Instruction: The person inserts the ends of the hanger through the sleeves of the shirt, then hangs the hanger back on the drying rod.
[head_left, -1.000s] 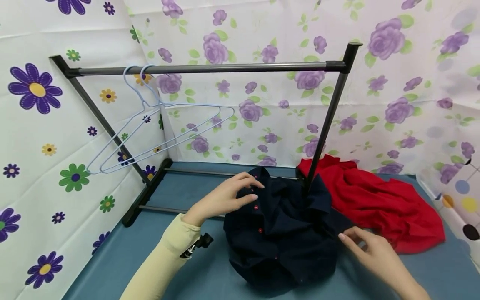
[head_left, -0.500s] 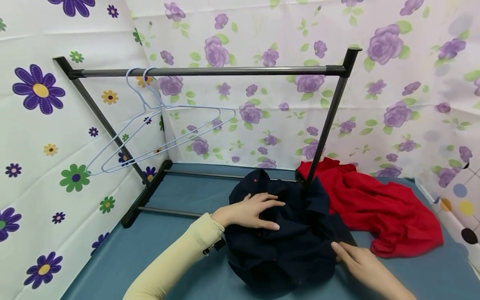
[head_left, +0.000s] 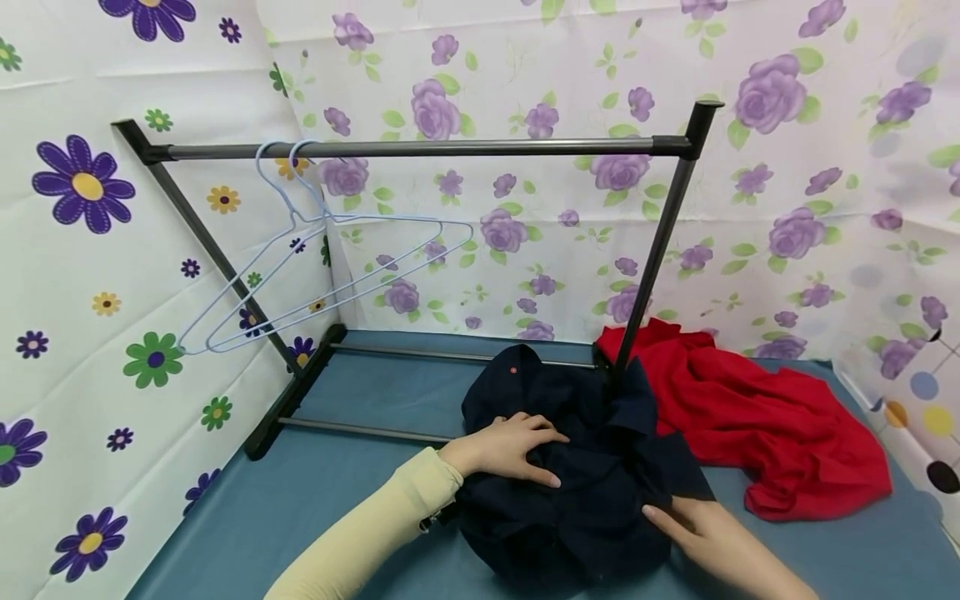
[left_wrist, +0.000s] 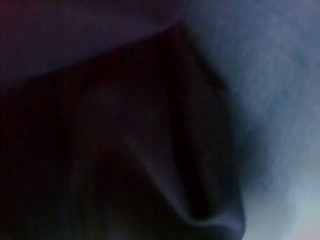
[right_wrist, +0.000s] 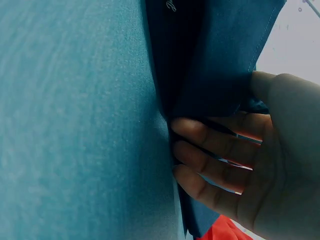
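Note:
A dark navy shirt (head_left: pixel 600 517) with small red buttons lies bunched on the blue tabletop, in front of the rack's right post. My left hand (head_left: pixel 510 450) rests on top of its middle, fingers spread and fairly straight. At the right side, my right hand (head_left: pixel 701 529) holds the edge of the shirt. In the right wrist view the thumb lies on one side of the navy cloth (right_wrist: pixel 215 65) and the curled fingers (right_wrist: pixel 210 160) on the other. The left wrist view is dark and blurred, filled mostly by the shirt (left_wrist: pixel 125 125).
A black clothes rack (head_left: pixel 420 148) stands behind, with two light blue wire hangers (head_left: pixel 330 218) on the left of its bar. Red cloth (head_left: pixel 772 417) lies crumpled at the right beyond the post. Flowered sheets (head_left: pixel 540 242) hang as walls behind and to the left.
My left hand has come right and down from above the shirt's left side onto its middle. The right hand has shifted a little left and down, its fingers now partly under the cloth.

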